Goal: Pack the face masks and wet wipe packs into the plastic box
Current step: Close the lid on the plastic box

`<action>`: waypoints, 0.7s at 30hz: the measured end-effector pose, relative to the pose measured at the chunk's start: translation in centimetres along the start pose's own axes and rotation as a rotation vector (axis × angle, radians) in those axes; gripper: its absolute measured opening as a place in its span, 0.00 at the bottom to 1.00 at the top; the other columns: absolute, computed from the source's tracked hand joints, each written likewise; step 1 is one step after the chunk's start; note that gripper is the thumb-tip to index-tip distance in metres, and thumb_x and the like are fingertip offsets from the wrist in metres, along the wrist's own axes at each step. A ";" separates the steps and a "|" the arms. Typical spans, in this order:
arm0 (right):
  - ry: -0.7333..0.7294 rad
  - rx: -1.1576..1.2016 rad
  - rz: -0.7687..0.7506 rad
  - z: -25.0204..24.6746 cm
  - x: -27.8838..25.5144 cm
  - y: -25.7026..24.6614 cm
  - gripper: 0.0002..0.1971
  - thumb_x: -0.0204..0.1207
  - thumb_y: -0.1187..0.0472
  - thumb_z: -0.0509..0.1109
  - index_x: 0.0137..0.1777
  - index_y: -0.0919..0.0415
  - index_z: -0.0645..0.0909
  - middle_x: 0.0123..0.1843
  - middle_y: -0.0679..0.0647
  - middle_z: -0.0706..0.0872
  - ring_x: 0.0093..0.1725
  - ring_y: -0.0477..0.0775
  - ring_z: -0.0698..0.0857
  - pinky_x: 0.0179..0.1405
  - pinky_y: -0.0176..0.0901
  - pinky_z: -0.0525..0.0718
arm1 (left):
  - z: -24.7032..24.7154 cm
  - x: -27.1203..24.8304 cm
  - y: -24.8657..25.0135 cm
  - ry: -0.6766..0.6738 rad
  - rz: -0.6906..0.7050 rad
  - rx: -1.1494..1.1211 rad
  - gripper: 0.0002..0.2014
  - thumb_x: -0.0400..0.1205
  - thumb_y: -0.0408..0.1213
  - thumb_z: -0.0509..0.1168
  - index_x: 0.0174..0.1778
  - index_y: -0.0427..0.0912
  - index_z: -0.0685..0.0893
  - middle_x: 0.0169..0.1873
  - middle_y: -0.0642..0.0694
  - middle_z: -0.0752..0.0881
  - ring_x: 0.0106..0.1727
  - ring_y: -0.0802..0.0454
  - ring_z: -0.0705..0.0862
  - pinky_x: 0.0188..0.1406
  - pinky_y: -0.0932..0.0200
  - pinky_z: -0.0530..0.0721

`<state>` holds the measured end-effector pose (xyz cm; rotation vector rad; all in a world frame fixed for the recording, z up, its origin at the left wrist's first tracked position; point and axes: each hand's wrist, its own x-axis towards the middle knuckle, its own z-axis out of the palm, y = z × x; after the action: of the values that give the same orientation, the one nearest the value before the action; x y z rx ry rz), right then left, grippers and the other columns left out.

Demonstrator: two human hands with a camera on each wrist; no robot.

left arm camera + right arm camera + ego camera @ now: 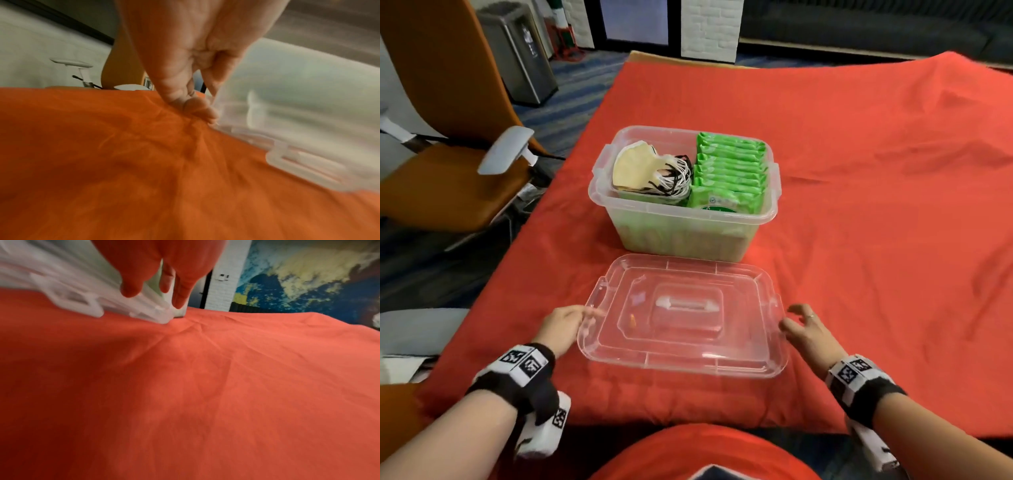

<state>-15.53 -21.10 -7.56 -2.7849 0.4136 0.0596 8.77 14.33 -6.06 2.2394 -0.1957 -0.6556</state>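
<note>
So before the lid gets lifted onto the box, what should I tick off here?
1. Face masks inside plastic box, left side: ok.
2. Wet wipe packs inside, right side: ok.
3. Nothing standing above the box rim: cannot tell.
4. Lid flat on the red cloth, handle up: ok.
5. Left hand at the lid's left edge: ok; firm grip: cannot tell.
6. Right hand gripping the right edge: not ok, fingers loose.

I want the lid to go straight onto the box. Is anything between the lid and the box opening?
Nothing visible. The lid lies flat on the red cloth just in front of the box, with bare cloth between them. The masks and wipe packs seem to sit about level with the rim.
</note>
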 end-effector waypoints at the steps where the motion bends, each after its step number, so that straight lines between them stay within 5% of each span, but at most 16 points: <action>1: 0.100 0.060 -0.023 -0.3 0.3 0.1 0.10 0.77 0.65 0.67 0.50 0.49 0.74 0.65 0.66 0.75 0.59 0.67 0.81 0.59 0.44 0.76 | -0.7 0.0 0.3 0.025 0.031 -0.064 0.23 0.81 0.30 0.53 0.34 0.55 0.91 0.44 0.43 0.89 0.47 0.44 0.84 0.55 0.47 0.81; 3: 0.249 0.241 -0.062 -2.3 1.0 -0.1 0.05 0.75 0.60 0.61 0.48 0.50 0.69 0.65 0.70 0.77 0.59 0.65 0.81 0.60 0.39 0.73 | -1.9 0.0 1.7 0.061 0.143 -0.184 0.19 0.83 0.36 0.53 0.37 0.50 0.89 0.47 0.39 0.87 0.47 0.47 0.84 0.49 0.53 0.81; 5: 0.370 0.316 -0.086 -4.5 2.5 -1.2 0.11 0.73 0.56 0.56 0.54 0.55 0.71 0.59 0.71 0.82 0.59 0.61 0.81 0.59 0.33 0.69 | -2.9 -0.2 3.8 0.070 0.230 -0.389 0.21 0.86 0.44 0.49 0.39 0.46 0.87 0.45 0.39 0.86 0.36 0.58 0.82 0.34 0.66 0.79; 7: 0.495 0.405 -0.069 -7.0 4.0 -2.2 0.14 0.75 0.61 0.60 0.57 0.69 0.73 0.51 0.69 0.84 0.52 0.64 0.86 0.50 0.31 0.70 | -4.4 -0.1 5.8 0.089 0.297 -0.605 0.24 0.80 0.56 0.52 0.37 0.47 0.90 0.36 0.49 0.87 0.27 0.63 0.80 0.27 0.70 0.78; 9: 0.600 0.483 -0.083 -9.4 5.3 -3.3 0.13 0.74 0.64 0.61 0.57 0.67 0.71 0.46 0.58 0.82 0.45 0.54 0.85 0.46 0.24 0.72 | -6.1 0.5 7.5 0.117 0.367 -0.727 0.20 0.72 0.61 0.64 0.38 0.46 0.88 0.27 0.56 0.85 0.25 0.64 0.80 0.28 0.70 0.79; 11: 0.674 0.622 -0.063 -11.3 7.3 -4.0 0.09 0.76 0.61 0.59 0.54 0.61 0.70 0.42 0.46 0.78 0.38 0.35 0.81 0.41 0.21 0.74 | -7.3 1.4 9.8 0.141 0.425 -0.628 0.09 0.73 0.47 0.68 0.43 0.48 0.81 0.27 0.54 0.81 0.28 0.63 0.78 0.34 0.69 0.78; 12: 0.710 0.706 -0.042 -12.0 8.5 -4.3 0.05 0.77 0.59 0.58 0.51 0.55 0.69 0.40 0.43 0.77 0.34 0.32 0.79 0.38 0.24 0.76 | -7.7 2.1 10.9 0.146 0.461 -0.531 0.06 0.75 0.38 0.69 0.44 0.49 0.80 0.30 0.51 0.78 0.31 0.61 0.76 0.40 0.66 0.77; 14: 0.771 0.885 0.017 -13.2 10.8 -4.9 0.03 0.81 0.61 0.57 0.49 0.51 0.68 0.35 0.47 0.75 0.25 0.36 0.77 0.30 0.30 0.76 | -8.0 3.7 13.1 0.171 0.500 -0.352 0.15 0.76 0.26 0.70 0.45 0.53 0.78 0.32 0.49 0.72 0.34 0.57 0.73 0.46 0.62 0.74; 18: 0.716 1.076 0.185 -14.8 14.1 -5.6 0.08 0.84 0.67 0.55 0.60 0.57 0.65 0.29 0.53 0.70 0.17 0.37 0.72 0.21 0.29 0.72 | -8.3 7.2 16.5 0.301 0.499 -0.133 0.17 0.76 0.28 0.70 0.50 0.56 0.78 0.30 0.49 0.68 0.34 0.52 0.70 0.40 0.59 0.72; 21: 0.677 1.121 0.317 -15.6 15.9 -5.3 0.14 0.84 0.66 0.57 0.67 0.55 0.66 0.28 0.53 0.70 0.20 0.42 0.73 0.17 0.28 0.70 | -8.3 10.0 17.8 0.322 0.479 0.071 0.25 0.78 0.34 0.70 0.72 0.43 0.75 0.36 0.42 0.74 0.41 0.45 0.74 0.45 0.55 0.72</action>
<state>1.08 -25.68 7.47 -1.5487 0.7418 -0.7951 22.71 4.19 7.58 2.2114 -0.5755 -0.0312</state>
